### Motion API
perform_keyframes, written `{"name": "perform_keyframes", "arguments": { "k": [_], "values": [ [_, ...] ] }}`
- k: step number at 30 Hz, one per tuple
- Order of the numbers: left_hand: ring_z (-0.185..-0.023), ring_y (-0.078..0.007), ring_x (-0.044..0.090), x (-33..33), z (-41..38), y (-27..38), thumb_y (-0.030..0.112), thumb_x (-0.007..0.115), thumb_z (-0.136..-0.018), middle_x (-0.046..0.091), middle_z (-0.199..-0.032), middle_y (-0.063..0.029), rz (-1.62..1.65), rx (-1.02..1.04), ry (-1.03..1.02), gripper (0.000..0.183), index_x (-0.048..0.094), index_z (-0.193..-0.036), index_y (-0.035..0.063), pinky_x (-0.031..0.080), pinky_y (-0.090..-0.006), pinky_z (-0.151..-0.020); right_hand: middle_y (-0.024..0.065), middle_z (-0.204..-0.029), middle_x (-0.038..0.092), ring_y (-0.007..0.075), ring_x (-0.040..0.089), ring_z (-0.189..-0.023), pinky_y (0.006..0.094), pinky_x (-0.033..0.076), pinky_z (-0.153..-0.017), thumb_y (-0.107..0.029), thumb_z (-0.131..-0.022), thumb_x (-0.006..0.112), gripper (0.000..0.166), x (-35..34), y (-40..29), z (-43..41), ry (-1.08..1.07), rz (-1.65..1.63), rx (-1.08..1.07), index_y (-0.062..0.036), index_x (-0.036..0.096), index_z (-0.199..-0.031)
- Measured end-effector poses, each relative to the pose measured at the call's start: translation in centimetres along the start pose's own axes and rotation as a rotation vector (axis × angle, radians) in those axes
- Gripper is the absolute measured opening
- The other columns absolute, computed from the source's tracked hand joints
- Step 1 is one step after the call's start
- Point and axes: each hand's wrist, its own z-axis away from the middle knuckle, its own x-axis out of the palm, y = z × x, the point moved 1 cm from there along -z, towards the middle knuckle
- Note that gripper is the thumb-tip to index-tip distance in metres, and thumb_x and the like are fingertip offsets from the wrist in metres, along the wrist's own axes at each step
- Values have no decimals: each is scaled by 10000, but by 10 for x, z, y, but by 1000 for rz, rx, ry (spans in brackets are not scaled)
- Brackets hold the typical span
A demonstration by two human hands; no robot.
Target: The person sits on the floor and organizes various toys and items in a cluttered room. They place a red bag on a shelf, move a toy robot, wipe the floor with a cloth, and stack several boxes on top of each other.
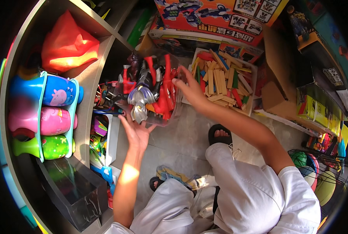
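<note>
A clear plastic container point(177, 112) full of toy figures is between my hands, in front of me. Inside lie a silver and black figure point(141, 93) and several red figures point(168, 90). My left hand point(138, 131) supports the container's near left edge, palm up with fingers spread. At the right rim, my right hand point(188, 86) grips the container with thumb and fingers. The container's underside and part of its far side are hidden.
Right of the container, a white box point(251, 87) holds wooden blocks. A shelf point(103, 58) on the left bears an orange-red bag point(70, 44) and plastic bowling pins point(57, 120). A cloth point(174, 175) lies on the floor near my feet. Toy boxes point(220, 17) stand behind; a wire basket point(323, 159) holds balls.
</note>
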Motion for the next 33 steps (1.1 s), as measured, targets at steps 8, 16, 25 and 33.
{"name": "perform_keyframes", "arguments": {
  "k": [8, 16, 25, 33],
  "values": [
    [-1366, -313, 285, 2, -22, -34, 696, 329, -840, 334, -1470, -22, 45, -347, -31, 778, 276, -1447, 213, 171, -637, -1068, 151, -1121, 593, 299, 509, -1142, 391, 348, -1005, -348, -986, 342, 430, -27, 41, -51, -186, 616, -180, -16, 614, -1019],
    [-1365, -266, 288, 16, -69, -63, 767, 499, -707, 283, -1491, -77, 322, -33, -502, 1013, 260, -1451, 122, 225, -446, -1134, 122, -1055, 595, 270, 481, -1171, 484, 194, -1114, -359, -857, 493, 381, -56, 78, -64, -322, 1185, -708, -39, 632, -1011],
    [-1335, -304, 330, 10, -68, -68, 695, 670, -655, 305, -1468, -97, 266, 69, -432, 1077, 260, -1433, 73, 264, -461, -1125, 106, -977, 549, 266, 498, -1064, 470, 178, -1127, -484, -708, 627, 515, -68, 70, -75, -470, 1157, -761, -33, 632, -956],
    [-1368, -257, 283, -2, -75, -79, 772, 463, -717, 297, -1488, -55, 317, -62, -428, 1000, 227, -1462, 147, 229, -470, -1126, 83, -945, 586, 246, 527, -1026, 468, 208, -1114, -448, -746, 644, 416, -66, 71, -82, -512, 1171, -716, -72, 686, -917]
  ]
}}
